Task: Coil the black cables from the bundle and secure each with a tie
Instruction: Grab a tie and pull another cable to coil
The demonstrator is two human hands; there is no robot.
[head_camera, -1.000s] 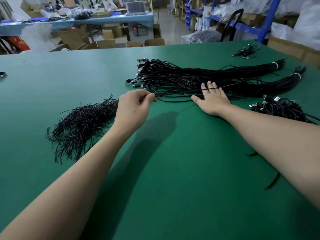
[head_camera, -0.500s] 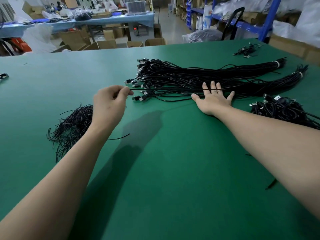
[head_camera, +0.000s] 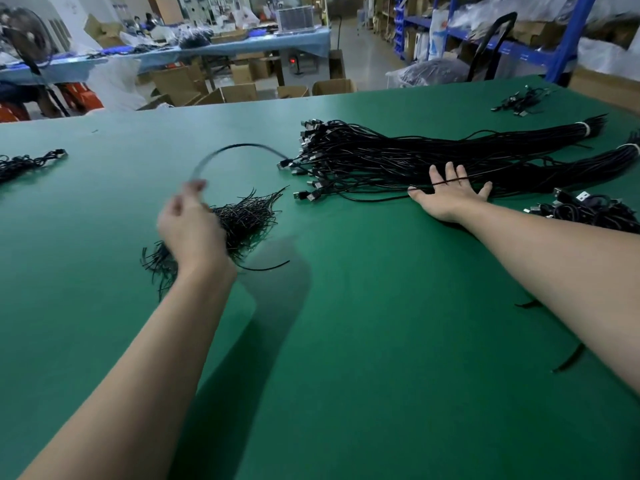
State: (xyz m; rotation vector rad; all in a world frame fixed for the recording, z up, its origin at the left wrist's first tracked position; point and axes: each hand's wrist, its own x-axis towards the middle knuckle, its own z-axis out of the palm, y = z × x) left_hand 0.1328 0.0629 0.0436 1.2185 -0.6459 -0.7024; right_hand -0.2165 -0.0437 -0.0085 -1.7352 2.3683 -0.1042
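Separation, seemingly: pinching one cable (head_camera: 239, 145), arching at eleven o'clock, in left hand (head_camera: 190, 230); pressing bundle (head_camera: 398, 150) at two o'clock under flat, spread right hand (head_camera: 450, 199). Next needing coiling, then ties (head_camera: 242, 220).

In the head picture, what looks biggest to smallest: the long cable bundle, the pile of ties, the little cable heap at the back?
1. long cable bundle
2. pile of ties
3. little cable heap; it lies farthest away, so real size is unsure.
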